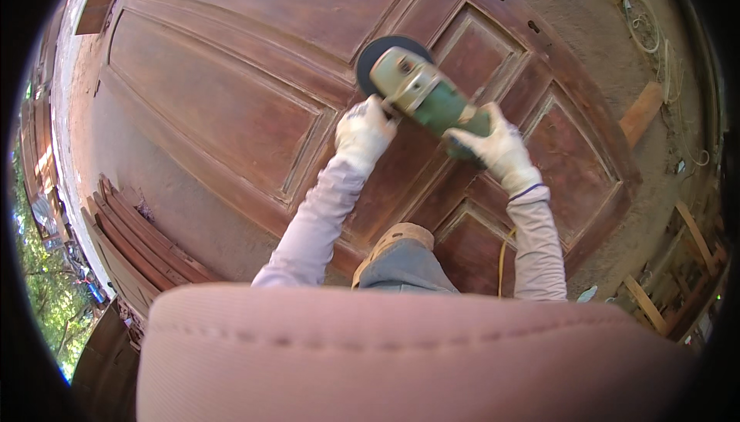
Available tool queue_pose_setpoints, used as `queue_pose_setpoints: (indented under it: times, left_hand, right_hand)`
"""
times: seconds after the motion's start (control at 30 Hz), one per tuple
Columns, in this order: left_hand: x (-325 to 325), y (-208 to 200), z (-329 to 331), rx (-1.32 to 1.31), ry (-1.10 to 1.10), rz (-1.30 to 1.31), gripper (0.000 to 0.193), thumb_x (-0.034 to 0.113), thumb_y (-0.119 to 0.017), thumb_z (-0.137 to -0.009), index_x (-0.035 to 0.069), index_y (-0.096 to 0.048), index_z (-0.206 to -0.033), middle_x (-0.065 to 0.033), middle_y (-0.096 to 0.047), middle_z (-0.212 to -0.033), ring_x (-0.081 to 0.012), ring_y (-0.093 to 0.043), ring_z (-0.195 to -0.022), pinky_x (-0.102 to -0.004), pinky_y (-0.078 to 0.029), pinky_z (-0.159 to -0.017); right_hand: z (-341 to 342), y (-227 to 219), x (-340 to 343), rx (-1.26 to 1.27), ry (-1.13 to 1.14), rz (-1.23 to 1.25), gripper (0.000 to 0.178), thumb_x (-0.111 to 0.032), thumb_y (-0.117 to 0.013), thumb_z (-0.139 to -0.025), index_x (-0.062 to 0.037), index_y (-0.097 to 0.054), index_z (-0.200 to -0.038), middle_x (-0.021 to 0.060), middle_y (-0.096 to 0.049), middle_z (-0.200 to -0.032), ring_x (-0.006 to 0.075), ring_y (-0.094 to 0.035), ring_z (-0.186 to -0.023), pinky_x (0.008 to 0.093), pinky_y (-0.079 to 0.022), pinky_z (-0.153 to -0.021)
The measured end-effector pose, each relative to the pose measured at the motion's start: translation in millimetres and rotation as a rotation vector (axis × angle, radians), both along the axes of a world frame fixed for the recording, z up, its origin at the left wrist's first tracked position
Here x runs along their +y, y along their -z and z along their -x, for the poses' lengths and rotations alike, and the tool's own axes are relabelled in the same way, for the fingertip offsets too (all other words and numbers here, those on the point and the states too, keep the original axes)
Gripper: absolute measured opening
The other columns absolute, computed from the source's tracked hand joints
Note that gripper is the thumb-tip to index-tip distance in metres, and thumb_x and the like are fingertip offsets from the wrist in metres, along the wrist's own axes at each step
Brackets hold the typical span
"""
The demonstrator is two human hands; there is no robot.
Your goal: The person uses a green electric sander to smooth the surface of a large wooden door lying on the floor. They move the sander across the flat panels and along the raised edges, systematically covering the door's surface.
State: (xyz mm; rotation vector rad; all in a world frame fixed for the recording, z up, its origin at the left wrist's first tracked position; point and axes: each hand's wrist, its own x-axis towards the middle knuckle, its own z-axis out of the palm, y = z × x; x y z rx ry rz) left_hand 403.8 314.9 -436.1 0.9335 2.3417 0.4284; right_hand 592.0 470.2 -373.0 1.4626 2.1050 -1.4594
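Observation:
A green angle grinder (443, 102) with a pale metal head and a round dark disc (378, 58) is held over a reddish-brown panelled wooden door (231, 90) lying flat. My left hand (364, 133), in a whitish work glove, is closed by the grinder's head, apparently on its side handle, which is mostly hidden. Gloved too, my right hand (497, 144) wraps round the rear of the green body. The disc overlaps the door's middle rail; whether it touches the wood cannot be told.
My shoe (401, 237) stands on the door's near part. A yellow cord (503, 264) runs beside my right forearm. Dark wooden boards (146, 241) are stacked at the left. Coiled pale cable (644, 25) and a wood offcut (641, 114) lie on the ground at right.

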Motion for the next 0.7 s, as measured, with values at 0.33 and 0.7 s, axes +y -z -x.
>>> queue_pose_setpoints:
  times: [0.33,0.7]
  left_hand:
    - [164,-13,51,0.029,0.224,0.025,0.035,0.033,-0.063,-0.085,0.005,-0.075,-0.102,-0.0231,-0.072,-0.102,-0.0394,-0.069,-0.101,-0.0464,-0.055,-0.089]
    - [25,25,41,0.144,0.133,-0.085,0.03,0.034,-0.069,-0.084,0.005,-0.07,-0.092,-0.0228,-0.071,-0.093,-0.0427,-0.067,-0.093,-0.0528,-0.054,-0.081]
  right_hand:
    - [20,11,111,0.295,0.451,0.285,0.056,-0.03,-0.084,-0.083,-0.0049,-0.055,-0.124,0.0112,-0.064,-0.113,0.0195,-0.068,-0.089,0.0327,-0.061,-0.066]
    - [11,10,11,-0.002,0.067,-0.024,0.075,-0.052,-0.087,-0.071,-0.0025,-0.059,-0.119,0.0147,-0.073,-0.103,0.0221,-0.073,-0.095,0.0333,-0.057,-0.076]
